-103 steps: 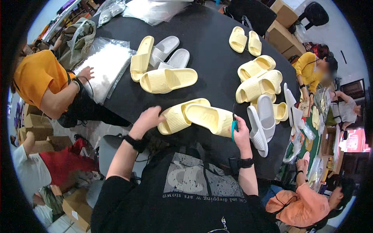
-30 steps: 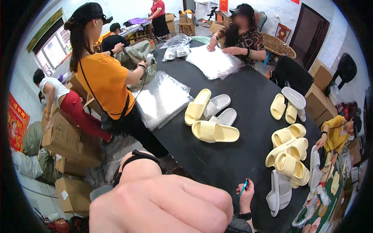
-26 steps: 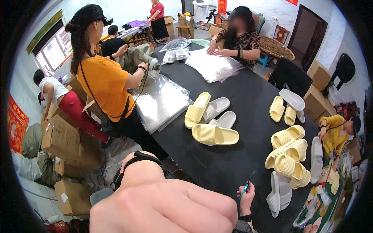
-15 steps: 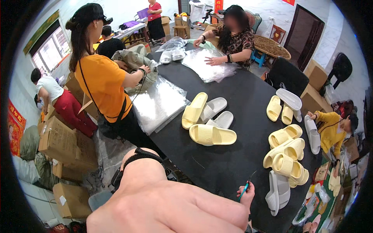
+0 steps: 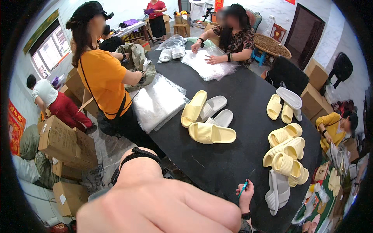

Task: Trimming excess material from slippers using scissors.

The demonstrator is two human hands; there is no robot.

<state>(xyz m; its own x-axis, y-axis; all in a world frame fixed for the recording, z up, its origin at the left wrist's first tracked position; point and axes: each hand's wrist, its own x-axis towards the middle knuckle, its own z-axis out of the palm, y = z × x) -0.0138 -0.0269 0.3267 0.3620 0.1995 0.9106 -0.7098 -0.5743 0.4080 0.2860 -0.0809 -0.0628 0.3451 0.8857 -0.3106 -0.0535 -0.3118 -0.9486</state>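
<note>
My left hand is raised very close to the view, with its back and knuckles showing. Its fingertips are out of sight; a black band circles its wrist. Over the near edge of the black table, my right hand grips a slim teal-handled tool with a thin dark tip, its exact kind unclear. To its right lie a pair of grey slippers and a row of pale yellow slippers. Farther off, yellow slippers rest beside light grey ones in the middle of the table.
Clear plastic bags are stacked at the table's left edge, beside a person in orange handling a greenish sack. Across the table, another person spreads plastic bags. Someone in yellow is at the right. Cardboard boxes stand left.
My left hand has shifted slightly left and down; my right hand barely moves. The person in yellow has taken a grey slipper off the table's right edge. The person in orange has shifted the sack.
</note>
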